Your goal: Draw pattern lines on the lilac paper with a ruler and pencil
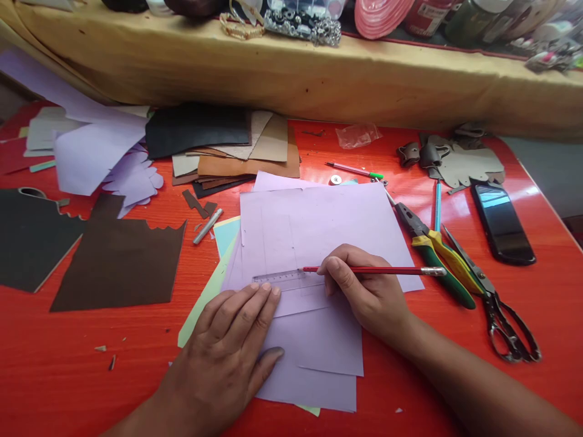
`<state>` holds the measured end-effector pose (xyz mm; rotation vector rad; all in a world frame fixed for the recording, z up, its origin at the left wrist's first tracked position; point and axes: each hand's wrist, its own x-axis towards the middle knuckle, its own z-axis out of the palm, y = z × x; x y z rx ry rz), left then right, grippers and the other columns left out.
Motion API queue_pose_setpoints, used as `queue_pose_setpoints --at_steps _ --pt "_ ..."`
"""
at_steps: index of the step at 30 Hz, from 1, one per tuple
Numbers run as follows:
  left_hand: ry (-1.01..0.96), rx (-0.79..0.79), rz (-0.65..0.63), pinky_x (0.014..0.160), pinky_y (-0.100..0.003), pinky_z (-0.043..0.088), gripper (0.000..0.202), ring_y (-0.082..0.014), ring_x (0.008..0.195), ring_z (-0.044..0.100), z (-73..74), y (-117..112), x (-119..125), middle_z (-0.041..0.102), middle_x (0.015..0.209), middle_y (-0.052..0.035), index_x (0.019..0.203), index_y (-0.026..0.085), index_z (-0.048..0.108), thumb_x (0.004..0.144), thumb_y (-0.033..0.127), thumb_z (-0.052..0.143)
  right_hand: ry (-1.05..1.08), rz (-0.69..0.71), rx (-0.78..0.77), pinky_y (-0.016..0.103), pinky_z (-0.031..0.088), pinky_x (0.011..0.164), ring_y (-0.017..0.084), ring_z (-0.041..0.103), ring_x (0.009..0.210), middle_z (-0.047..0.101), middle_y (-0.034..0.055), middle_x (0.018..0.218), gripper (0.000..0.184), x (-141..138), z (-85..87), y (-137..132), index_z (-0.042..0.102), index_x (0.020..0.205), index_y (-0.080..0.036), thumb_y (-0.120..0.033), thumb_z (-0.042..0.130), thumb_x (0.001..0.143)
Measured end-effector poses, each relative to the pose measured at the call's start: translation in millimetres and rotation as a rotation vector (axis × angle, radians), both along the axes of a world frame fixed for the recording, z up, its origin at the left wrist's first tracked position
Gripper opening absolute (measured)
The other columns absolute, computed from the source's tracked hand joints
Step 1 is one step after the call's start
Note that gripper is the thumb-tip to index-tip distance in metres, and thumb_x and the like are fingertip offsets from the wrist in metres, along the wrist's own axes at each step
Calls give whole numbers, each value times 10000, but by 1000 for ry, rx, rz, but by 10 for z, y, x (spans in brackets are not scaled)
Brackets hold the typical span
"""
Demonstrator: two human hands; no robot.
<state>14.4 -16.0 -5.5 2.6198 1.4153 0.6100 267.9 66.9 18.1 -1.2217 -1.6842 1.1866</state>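
My right hand (364, 285) pinches a red pencil (387, 271), its tip touching the lilac paper (328, 224) beside the right end of a short clear ruler (285, 277). Flat on the paper, my left hand (241, 334) presses down with its fingers stretched out, the fingertips at the ruler's lower edge. Thin drawn lines run up the sheet above the ruler. More lilac sheets lie beneath, and a green sheet (204, 297) sticks out at the left.
Pliers (437, 255), scissors (494, 303) and a phone (503, 224) lie to the right. Leather pieces (246, 167) are stacked at the back, with a brown piece (121, 261) on the left. A cloth-covered shelf (296, 85) holding jars and trinkets borders the red table (136, 358).
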Motion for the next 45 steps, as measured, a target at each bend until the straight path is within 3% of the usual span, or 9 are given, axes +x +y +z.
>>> queue_pose_setpoints --at_steps 20,45 --pt "-10 -5 -4 1301 -439 301 543 -302 1362 619 -4 -5 -9 724 1424 -139 1651 159 517 1167 407 518 -5 -22 -17 322 500 612 179 622 614 666 11 673 433 21 10 -4 708 842 -217 -479 572 1158" --pt "-19 -11 -5 1322 -417 267 505 -290 1376 594 -23 -10 -12 718 1431 -145 1593 144 567 1170 415 516 29 -40 9 294 499 613 157 624 607 660 -11 660 361 37 -4 -7 711 848 -212 -356 590 1157"
